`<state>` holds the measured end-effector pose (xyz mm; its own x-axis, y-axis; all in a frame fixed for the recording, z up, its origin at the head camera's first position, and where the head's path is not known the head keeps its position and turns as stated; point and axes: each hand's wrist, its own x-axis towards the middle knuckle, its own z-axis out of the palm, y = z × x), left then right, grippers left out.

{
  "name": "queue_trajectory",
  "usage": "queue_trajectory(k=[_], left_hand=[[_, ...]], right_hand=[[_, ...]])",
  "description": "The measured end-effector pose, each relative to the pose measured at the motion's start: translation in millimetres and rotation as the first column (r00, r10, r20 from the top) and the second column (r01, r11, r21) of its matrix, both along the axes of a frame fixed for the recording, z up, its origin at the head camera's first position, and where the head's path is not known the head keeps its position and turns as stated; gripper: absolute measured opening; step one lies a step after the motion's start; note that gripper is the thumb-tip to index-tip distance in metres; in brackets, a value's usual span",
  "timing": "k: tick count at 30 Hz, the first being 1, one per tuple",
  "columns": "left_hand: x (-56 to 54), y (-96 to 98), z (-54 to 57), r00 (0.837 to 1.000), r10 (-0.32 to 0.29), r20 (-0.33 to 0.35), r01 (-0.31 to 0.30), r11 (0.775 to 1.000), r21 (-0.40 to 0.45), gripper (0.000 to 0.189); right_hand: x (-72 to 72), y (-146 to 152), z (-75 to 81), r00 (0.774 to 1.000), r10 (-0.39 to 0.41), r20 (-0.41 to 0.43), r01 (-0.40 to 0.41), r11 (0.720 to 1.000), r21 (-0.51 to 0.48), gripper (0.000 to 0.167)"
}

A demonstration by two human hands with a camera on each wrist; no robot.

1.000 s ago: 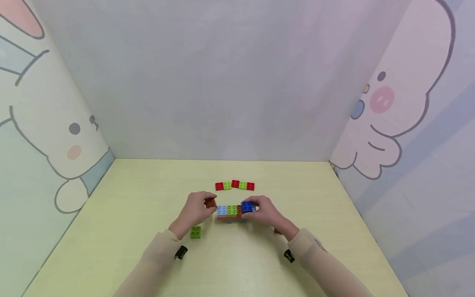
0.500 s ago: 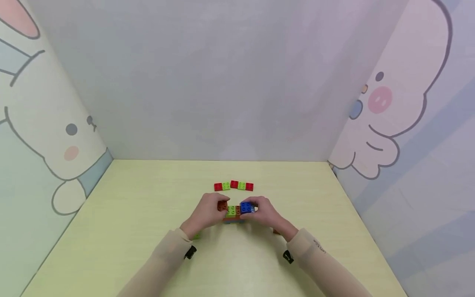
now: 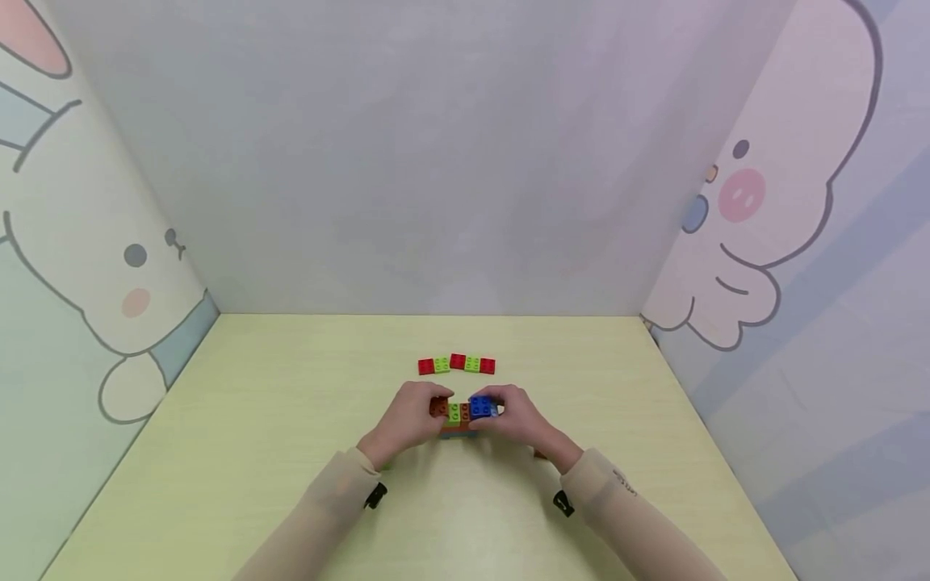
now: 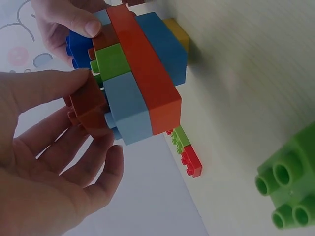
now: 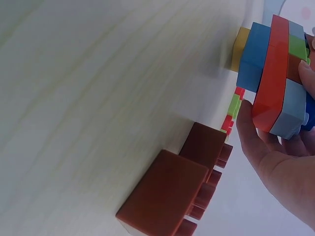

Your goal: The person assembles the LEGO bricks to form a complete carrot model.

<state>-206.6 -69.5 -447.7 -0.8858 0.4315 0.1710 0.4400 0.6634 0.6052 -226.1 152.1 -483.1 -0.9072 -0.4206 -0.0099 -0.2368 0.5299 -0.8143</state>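
- Left grip [image 3: 410,415] pinches a brown brick [image 4: 90,108] between thumb and fingers, a little askew at the studs of the stack's left end.
- Right grip [image 3: 517,415] has its fingers round the dark blue brick [image 3: 480,406] at the other end.
- The stack [image 4: 147,73] stands between them on the worktop [image 3: 291,363].
- Behind it I see a red-and-green row [image 3: 457,361]; a brown pair [image 5: 165,191] lies to the right, a green brick [image 4: 295,182] to the left.
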Motion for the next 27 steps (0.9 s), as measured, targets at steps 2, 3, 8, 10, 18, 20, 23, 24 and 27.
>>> queue_trajectory(k=[2,3,8,10,18,20,23,24,27], left_hand=[[-0.1,0.0,-0.3,1.000,0.007,0.008,-0.007,1.000,-0.002,0.034],[0.0,0.0,-0.3,1.000,0.009,0.012,-0.009,1.000,0.000,0.034],[-2.2,-0.3,-4.0,0.999,0.020,0.026,-0.020,1.000,0.016,0.034],[-3.7,-0.4,-6.3,0.999,0.021,0.033,-0.022,1.000,0.021,0.034],[-5.8,-1.2,-10.0,0.999,0.007,0.052,-0.009,0.999,0.040,0.037],[-6.1,-1.5,-9.8,0.998,0.009,0.057,-0.011,0.999,0.044,0.038],[-6.8,-2.2,-9.7,0.998,0.018,0.065,-0.021,0.999,0.044,0.037],[-7.1,-2.4,-9.5,0.998,0.020,0.067,-0.023,0.999,0.045,0.037],[-7.7,-2.4,-8.9,0.996,0.024,0.081,-0.028,0.998,0.050,0.034]], right_hand=[[-0.3,0.4,-0.7,1.000,-0.001,0.003,0.001,1.000,0.006,0.036],[-0.4,0.2,-0.9,1.000,-0.005,0.004,0.005,1.000,0.009,0.036],[-1.1,0.5,-2.0,1.000,0.004,-0.007,-0.004,1.000,0.002,0.036],[-1.1,0.5,-2.0,1.000,0.006,-0.008,-0.006,1.000,-0.001,0.036],[-1.3,0.6,-3.8,1.000,-0.001,0.005,0.001,1.000,0.007,0.036],[-1.4,0.7,-4.0,1.000,-0.002,0.007,0.002,1.000,0.005,0.036],[-1.7,0.6,-4.2,1.000,-0.003,0.010,0.003,1.000,0.001,0.037],[-1.7,0.6,-4.2,1.000,-0.003,0.009,0.003,1.000,0.001,0.037],[-1.9,0.6,-3.8,1.000,-0.004,0.006,0.004,1.000,0.000,0.037]])
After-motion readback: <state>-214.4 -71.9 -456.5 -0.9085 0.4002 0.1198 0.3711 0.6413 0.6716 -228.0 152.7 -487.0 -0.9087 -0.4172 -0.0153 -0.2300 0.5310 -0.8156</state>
